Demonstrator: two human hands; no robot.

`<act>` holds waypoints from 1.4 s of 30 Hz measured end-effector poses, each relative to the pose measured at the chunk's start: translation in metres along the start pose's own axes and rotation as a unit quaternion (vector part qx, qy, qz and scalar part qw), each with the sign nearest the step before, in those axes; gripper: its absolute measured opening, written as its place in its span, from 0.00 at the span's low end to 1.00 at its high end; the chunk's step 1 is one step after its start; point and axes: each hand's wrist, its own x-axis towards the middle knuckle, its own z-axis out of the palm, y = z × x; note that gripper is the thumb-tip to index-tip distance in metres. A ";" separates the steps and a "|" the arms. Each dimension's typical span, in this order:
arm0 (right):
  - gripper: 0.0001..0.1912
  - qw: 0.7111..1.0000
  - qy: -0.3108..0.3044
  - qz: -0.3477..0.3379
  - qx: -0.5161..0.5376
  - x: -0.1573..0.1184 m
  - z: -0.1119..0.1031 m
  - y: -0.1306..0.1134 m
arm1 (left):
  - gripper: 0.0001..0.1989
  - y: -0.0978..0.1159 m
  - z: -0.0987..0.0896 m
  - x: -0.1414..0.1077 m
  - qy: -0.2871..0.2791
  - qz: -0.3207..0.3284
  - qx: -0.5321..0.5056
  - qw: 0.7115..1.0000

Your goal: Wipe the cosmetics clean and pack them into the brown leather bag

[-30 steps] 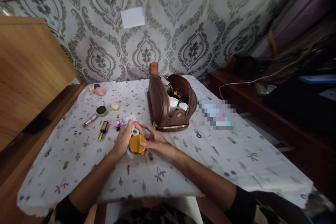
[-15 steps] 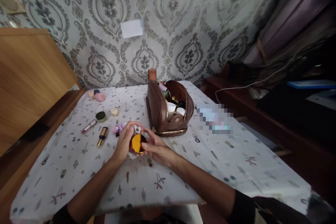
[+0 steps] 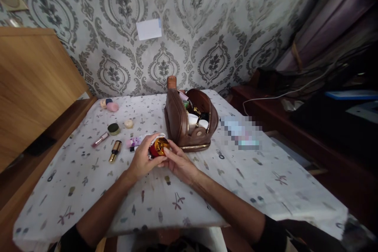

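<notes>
Close to the front of the bag, my left hand point(image 3: 143, 158) is closed around a red jar with a shiny gold lid point(image 3: 160, 146). My right hand point(image 3: 181, 162) grips the same jar from the other side, its thumb on the gold top. A bit of white cloth or tissue point(image 3: 159, 136) shows behind the jar by my left fingers. Just beyond my hands stands an unzipped brown cosmetic bag point(image 3: 177, 120), with white-capped containers point(image 3: 193, 119) and other items inside. A purple-and-white tube point(image 3: 134, 142) lies partly hidden beside my left hand.
To the left lie a gold-and-black lipstick point(image 3: 115, 151), a pink lip gloss tube point(image 3: 100, 139), a round green jar point(image 3: 113, 128) and a small cream-coloured item point(image 3: 128, 123). Pink and peach sponges point(image 3: 112, 106) sit farther back. A blurred-out item point(image 3: 240, 132) lies right of the bag.
The jar has been tilted and lifted slightly away from me, so its red side now shows below the gold lid. Both hands have shifted their hold on it.
</notes>
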 end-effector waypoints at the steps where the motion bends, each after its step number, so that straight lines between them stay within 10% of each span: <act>1: 0.22 1.000 0.004 -0.011 -0.029 -0.001 0.000 -0.001 | 0.29 0.001 -0.002 0.001 -0.004 -0.002 -0.003 1.000; 10: 0.26 0.982 0.046 -0.089 -0.159 0.002 -0.006 -0.003 | 0.28 -0.001 -0.012 0.003 -0.061 0.037 0.057 0.996; 20: 0.21 1.000 0.009 0.016 -0.023 0.005 -0.008 0.003 | 0.11 0.001 -0.007 -0.001 0.048 0.157 0.195 0.967; 30: 0.19 0.985 -0.022 0.139 0.101 0.007 -0.009 0.004 | 0.20 0.001 -0.014 0.003 -0.049 0.148 0.169 0.973; 42: 0.17 0.973 -0.006 0.123 0.197 0.006 -0.008 0.000 | 0.10 0.005 -0.010 0.001 0.094 0.179 0.167 0.965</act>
